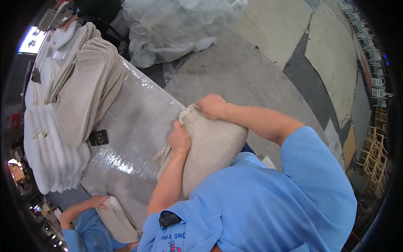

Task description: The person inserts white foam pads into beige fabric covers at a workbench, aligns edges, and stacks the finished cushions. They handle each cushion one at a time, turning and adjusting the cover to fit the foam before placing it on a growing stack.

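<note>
A beige, nubby fabric cushion cover (pixel 214 143) rests against my front, its frayed edge (pixel 187 111) pointing away from me. It looks bulged, but whatever is inside is hidden. My left hand (pixel 179 137) grips the cover's left side just below the frayed edge, fingers closed on the cloth. At the far right corner of that edge, my right hand (pixel 212 106) pinches the fabric. Loose cloth (pixel 163 155) shows beside my left forearm, over the table's edge.
A table (pixel 130 113) wrapped in shiny plastic film carries stacked beige covers (pixel 86 80), white pads (pixel 52 147) and a small black box (pixel 99 137). A co-worker (pixel 90 227) at lower left handles a beige cushion (pixel 119 220). Plastic-wrapped bundles (pixel 176 29) lie beyond; chair frames (pixel 373 155) line the right.
</note>
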`<action>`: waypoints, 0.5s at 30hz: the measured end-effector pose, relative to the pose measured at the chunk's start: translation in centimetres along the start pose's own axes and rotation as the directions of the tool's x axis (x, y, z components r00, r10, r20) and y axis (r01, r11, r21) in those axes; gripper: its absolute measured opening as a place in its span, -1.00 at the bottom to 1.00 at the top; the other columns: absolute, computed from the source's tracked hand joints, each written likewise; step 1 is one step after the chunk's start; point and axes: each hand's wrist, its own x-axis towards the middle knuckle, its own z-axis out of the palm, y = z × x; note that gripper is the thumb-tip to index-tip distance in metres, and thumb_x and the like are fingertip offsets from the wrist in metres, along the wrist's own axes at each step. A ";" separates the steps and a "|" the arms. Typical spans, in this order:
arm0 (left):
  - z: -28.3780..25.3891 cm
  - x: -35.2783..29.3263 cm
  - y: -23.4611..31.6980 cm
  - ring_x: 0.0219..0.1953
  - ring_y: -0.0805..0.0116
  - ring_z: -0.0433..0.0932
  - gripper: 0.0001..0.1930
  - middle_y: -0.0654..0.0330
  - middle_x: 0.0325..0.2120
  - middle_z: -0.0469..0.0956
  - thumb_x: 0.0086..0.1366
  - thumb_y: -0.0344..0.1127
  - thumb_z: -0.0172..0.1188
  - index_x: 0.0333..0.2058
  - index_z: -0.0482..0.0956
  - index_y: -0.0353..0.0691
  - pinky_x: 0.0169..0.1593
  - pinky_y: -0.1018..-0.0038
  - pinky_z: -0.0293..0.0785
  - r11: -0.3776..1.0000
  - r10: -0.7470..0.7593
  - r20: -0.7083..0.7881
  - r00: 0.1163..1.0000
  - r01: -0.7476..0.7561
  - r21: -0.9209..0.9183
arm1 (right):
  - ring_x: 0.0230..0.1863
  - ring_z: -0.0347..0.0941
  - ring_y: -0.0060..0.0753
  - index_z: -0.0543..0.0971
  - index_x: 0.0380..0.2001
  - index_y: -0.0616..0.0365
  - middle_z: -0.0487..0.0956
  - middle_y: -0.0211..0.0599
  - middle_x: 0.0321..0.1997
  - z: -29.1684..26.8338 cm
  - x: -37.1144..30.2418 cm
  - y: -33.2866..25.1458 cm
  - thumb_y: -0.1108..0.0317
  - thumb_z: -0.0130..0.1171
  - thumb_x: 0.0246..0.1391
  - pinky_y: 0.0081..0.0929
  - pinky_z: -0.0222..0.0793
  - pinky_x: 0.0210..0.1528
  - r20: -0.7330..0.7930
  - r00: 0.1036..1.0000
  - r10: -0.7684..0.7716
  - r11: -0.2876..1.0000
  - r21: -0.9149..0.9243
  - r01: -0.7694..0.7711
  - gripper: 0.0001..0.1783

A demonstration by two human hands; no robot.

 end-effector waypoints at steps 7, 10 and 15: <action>0.5 0.8 0.2 -0.29 -0.33 0.67 -0.80 -0.17 -0.41 0.68 0.53 -0.18 0.03 -0.11 0.51 -0.16 -0.16 -0.16 0.50 0.998 -0.044 -0.061 0.997 0.040 -0.052 | -0.04 0.66 0.26 0.69 -0.17 0.17 0.71 0.14 -0.16 1.8 3.1 1.9 0.20 0.13 0.33 0.10 0.56 0.03 -0.213 0.967 -0.142 0.990 -0.042 0.136 -0.72; -1.0 1.3 -0.8 -0.27 -0.31 0.67 -0.75 -0.19 -0.39 0.68 0.52 -0.11 0.09 -0.15 0.54 -0.19 -0.16 -0.13 0.50 0.997 -0.015 -0.006 1.000 0.015 -0.081 | -0.02 0.66 0.24 0.68 -0.15 0.16 0.72 0.11 -0.14 2.0 3.0 1.2 0.20 0.11 0.36 0.10 0.55 0.05 -0.163 0.980 -0.115 0.993 -0.023 0.112 -0.72; -7.1 -1.2 -5.3 -0.23 -0.30 0.65 -0.59 -0.19 -0.36 0.68 0.49 0.06 0.17 -0.25 0.57 -0.24 -0.17 -0.05 0.50 0.996 -0.046 0.231 0.972 0.062 -0.063 | 0.00 0.66 0.23 0.65 -0.06 0.14 0.72 0.08 -0.11 0.3 2.3 0.4 0.17 0.08 0.38 0.10 0.54 0.06 -0.032 0.999 -0.031 0.999 -0.014 0.031 -0.69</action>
